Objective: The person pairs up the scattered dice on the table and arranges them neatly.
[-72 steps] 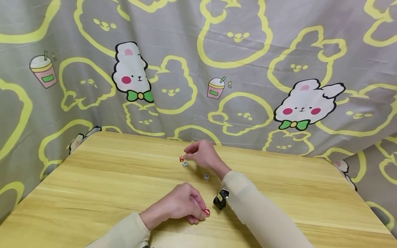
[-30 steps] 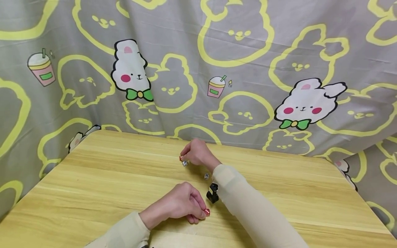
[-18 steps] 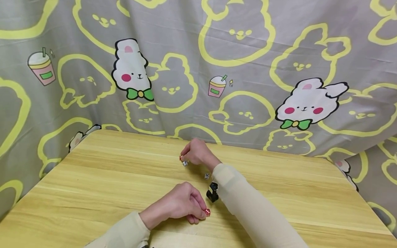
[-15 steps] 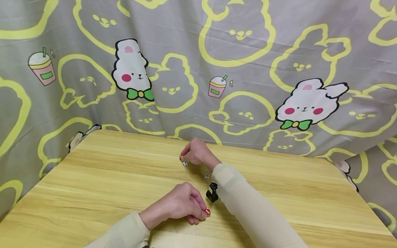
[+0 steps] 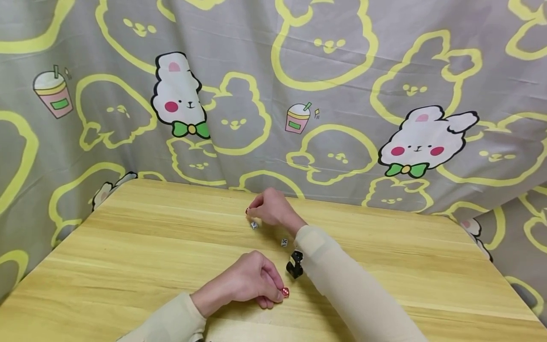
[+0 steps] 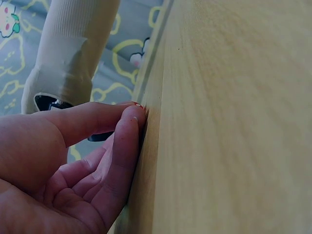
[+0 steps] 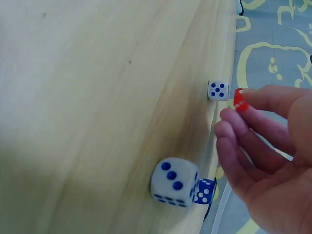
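In the head view my left hand (image 5: 256,280) rests low on the table, thumb and forefinger pinching a red die (image 5: 285,292). Only a sliver of that red die (image 6: 138,105) shows past the fingertips in the left wrist view. Further back, my right hand (image 5: 273,209) pinches another red die (image 5: 247,211), seen just off the tabletop in the right wrist view (image 7: 240,99). A white die (image 5: 254,225) with blue dots sits just below this hand. A second white die (image 5: 284,242) lies nearer, beside the right wrist.
A blue die (image 7: 204,191) with white dots stands behind the near white die in the right wrist view; I cannot make it out in the head view. The wooden table (image 5: 141,247) ends at a patterned curtain (image 5: 256,95). A black wrist camera (image 5: 295,265) hangs under the right sleeve.
My right hand reached the far red die, pinched it and has now lifted it slightly, away from the white die beside it. My left hand stays put with its red die.
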The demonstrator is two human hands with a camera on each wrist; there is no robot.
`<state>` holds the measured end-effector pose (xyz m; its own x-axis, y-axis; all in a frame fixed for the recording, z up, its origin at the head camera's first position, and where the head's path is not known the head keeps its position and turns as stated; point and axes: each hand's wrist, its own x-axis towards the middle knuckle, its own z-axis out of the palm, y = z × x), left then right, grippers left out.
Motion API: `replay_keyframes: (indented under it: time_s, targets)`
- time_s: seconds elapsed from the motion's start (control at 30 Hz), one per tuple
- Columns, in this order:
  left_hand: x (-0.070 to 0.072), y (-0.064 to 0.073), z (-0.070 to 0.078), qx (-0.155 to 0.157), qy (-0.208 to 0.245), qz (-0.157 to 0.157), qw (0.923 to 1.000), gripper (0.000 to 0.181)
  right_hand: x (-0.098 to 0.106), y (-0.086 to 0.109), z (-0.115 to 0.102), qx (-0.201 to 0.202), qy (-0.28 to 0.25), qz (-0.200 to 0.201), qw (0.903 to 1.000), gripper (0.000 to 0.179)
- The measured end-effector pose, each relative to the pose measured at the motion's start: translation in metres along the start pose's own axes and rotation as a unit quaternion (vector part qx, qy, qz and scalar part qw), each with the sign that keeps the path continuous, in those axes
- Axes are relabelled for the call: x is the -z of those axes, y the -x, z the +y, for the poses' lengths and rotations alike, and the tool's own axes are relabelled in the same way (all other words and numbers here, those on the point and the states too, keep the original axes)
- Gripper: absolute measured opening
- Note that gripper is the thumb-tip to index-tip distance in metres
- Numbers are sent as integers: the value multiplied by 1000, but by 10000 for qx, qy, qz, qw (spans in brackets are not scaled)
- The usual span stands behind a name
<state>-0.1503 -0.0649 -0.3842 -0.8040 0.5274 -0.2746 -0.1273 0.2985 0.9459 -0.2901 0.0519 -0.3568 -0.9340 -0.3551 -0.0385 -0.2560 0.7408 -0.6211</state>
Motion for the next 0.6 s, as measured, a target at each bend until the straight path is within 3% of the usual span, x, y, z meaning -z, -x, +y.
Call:
replay_keyframes:
  time_s: [0.23,0.6]
  targets:
    - [0,1,1,-31,-14,29,10000,12,6,2,5,111,-419,281,9987,11]
    - [0,1,0,-76,-26,14,10000,11,18,12,8,503,-384,565,9964,13]
